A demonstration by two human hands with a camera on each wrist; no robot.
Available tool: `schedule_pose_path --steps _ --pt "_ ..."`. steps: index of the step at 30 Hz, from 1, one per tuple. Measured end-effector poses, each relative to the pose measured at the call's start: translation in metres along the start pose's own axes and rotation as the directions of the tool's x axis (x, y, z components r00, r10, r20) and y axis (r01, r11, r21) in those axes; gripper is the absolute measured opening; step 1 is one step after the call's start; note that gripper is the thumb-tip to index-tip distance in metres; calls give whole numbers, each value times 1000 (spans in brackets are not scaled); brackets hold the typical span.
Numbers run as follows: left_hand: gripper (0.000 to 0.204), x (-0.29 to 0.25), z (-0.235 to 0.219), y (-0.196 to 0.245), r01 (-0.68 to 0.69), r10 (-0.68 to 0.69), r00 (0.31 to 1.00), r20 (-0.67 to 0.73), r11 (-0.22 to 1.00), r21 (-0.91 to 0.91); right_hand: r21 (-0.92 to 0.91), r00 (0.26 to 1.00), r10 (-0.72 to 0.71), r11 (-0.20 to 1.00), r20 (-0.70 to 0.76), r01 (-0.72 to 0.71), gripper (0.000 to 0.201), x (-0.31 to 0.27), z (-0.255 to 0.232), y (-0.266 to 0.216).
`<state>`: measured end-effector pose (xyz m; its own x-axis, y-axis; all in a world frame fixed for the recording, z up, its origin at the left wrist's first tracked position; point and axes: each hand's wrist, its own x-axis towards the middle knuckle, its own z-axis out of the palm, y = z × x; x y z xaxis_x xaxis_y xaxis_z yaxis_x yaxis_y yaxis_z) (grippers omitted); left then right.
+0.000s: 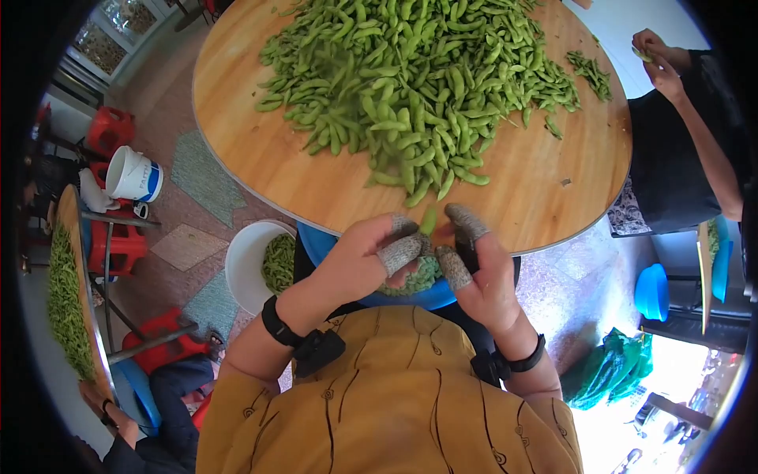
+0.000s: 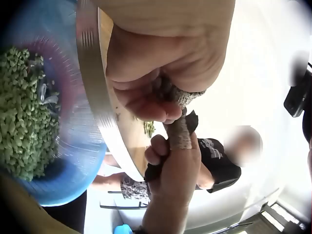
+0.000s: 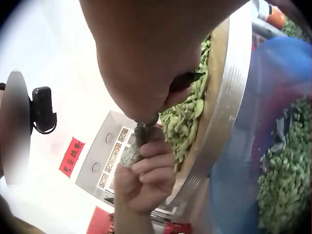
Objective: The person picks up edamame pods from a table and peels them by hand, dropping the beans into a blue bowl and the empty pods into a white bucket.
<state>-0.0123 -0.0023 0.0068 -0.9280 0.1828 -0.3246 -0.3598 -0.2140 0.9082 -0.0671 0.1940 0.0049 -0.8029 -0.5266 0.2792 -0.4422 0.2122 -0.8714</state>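
Observation:
Between the tips of its thumb and forefinger, my left hand pinches a green edamame pod. Grey knitted covers wrap those fingertips. Close beside the pod is my right hand, its covered thumb and forefinger apart, with dark material showing near the fingers. Both hands are at the near edge of a round wooden table, over a blue basin that contains shelled green beans. A large heap of edamame pods lies on the table in front of me.
On the floor to my left stands a white bucket with green pods inside. Another white bucket and several red stools are farther left. Across the table's right side, a person handles a pod. A green bag lies at right.

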Motion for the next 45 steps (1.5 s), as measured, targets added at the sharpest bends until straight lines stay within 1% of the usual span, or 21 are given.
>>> schedule_pose_path --steps 1,3,13,16,18,20,22,24,28,29,30,31,32,33,34,38,40,41,42,43,45 --pt "17 -2 1 -2 2 -2 1000 -1 1000 4 3 1000 0 1000 -2 0 37 -2 -1 -3" --pt "17 -5 3 -5 -12 16 999 -52 997 77 278 924 239 904 300 -324 41 -4 -5 -13" --pt "14 -10 3 -4 -55 69 996 -61 978 201 363 856 309 806 415 -467 39 -5 -11 -17" --pt "14 -10 4 -12 -146 166 985 -38 940 310 327 887 237 866 397 -378 40 -9 -5 -2" --pt "20 -8 1 -18 -393 522 851 57 562 728 318 911 218 887 349 -334 41 -11 3 3" --pt "23 -13 3 -16 -365 527 848 66 489 792 307 934 199 906 297 -290 42 -8 1 -3" --pt "25 -16 5 -17 -337 529 845 79 412 847 353 798 338 762 500 -544 44 1 -14 -21" --pt "28 -18 6 -20 -357 598 790 133 273 894 355 814 309 782 492 -512 45 -2 -11 -16" --pt "29 -16 2 -19 -421 665 721 196 195 886 311 864 234 865 446 -394 45 -7 1 -5" --pt "26 -16 -2 -18 -417 555 816 160 373 829 320 867 234 861 440 -395 45 -5 0 -8" --pt "24 -18 -5 -16 -376 426 894 142 539 753 421 774 324 693 543 -585 42 -2 -4 -15" --pt "24 -21 -6 -12 -373 417 897 147 536 758 476 660 371 476 653 -739 39 -2 -7 -17" --pt "25 -27 -5 -5 -181 165 983 78 925 334 486 664 369 469 650 -737 39 -5 -8 -13" --pt "26 -31 -4 -1 129 -103 984 147 974 -185 591 625 269 204 733 -781 36 -11 -9 -8" --pt "26 -31 -4 -2 134 -108 983 149 975 -178 616 602 143 -81 785 -784 34 -14 -9 -6" --pt "33 -22 -1 -25 -98 101 993 -58 994 51 624 609 215 2 763 -782 33 -8 -8 -8" --pt "35 -19 3 -23 -150 162 982 -93 981 121 501 617 435 360 656 -787 32 -2 -6 -16" --pt "34 -20 7 -18 -264 388 918 -82 752 603 508 621 435 357 652 -784 32 -2 -3 -17" --pt "33 -21 9 -15 -260 564 824 47 304 916 511 636 437 380 636 -771 32 -4 2 -18" --pt "33 -20 8 -18 -261 562 826 52 299 918 512 652 438 404 620 -758 32 -5 5 -18" --pt "33 -18 6 -27 -333 747 648 148 103 937 504 660 435 428 613 -750 33 -4 5 -14"
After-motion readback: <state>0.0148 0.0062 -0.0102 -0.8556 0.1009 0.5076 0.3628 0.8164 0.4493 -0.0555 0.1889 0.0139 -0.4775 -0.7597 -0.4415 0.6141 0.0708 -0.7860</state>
